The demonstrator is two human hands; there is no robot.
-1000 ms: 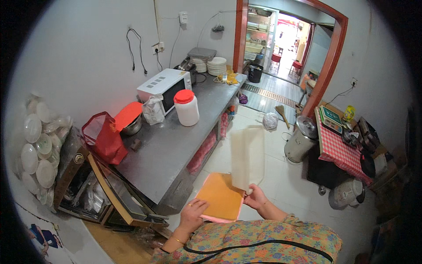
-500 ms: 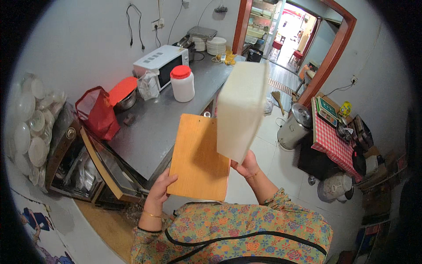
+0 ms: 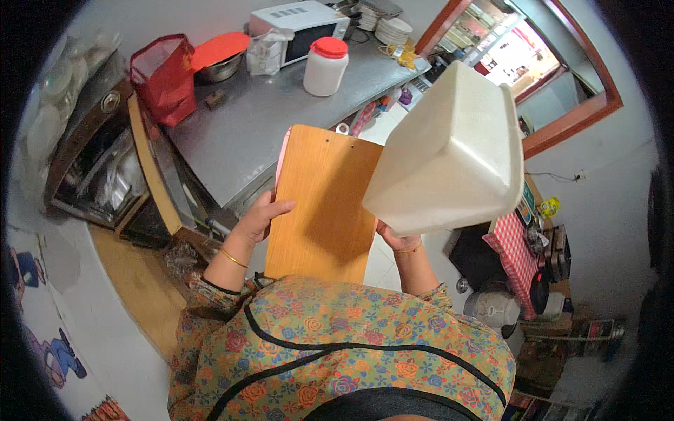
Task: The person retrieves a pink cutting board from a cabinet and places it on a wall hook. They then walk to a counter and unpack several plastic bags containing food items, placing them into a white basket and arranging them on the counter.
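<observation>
My left hand (image 3: 262, 216) is closed on the left edge of a wooden clipboard (image 3: 316, 203), its thumb lying across the plain orange-brown back. Two small rivets show near the top edge, and a strip of pink peeks out behind the left side. My right hand (image 3: 398, 237) is closed at the bottom of a deep, off-white plastic tub (image 3: 449, 158), which is tilted and overlaps the clipboard's right edge. The tub hides most of that hand's fingers; whether they also touch the clipboard, I cannot tell.
A steel counter (image 3: 239, 140) ahead carries a red bag (image 3: 163, 81), a metal bowl (image 3: 223, 69) with a red cover, a white jar (image 3: 326, 69) with a red lid and a microwave (image 3: 298, 31). Right stands a table with a checked cloth (image 3: 516, 259); a doorway frame (image 3: 572, 126) rises behind.
The tub has swung right and tipped, showing more of its underside. The clipboard sits higher in the picture, still in my left hand. The view has tilted and shifted, moving the counter upward.
</observation>
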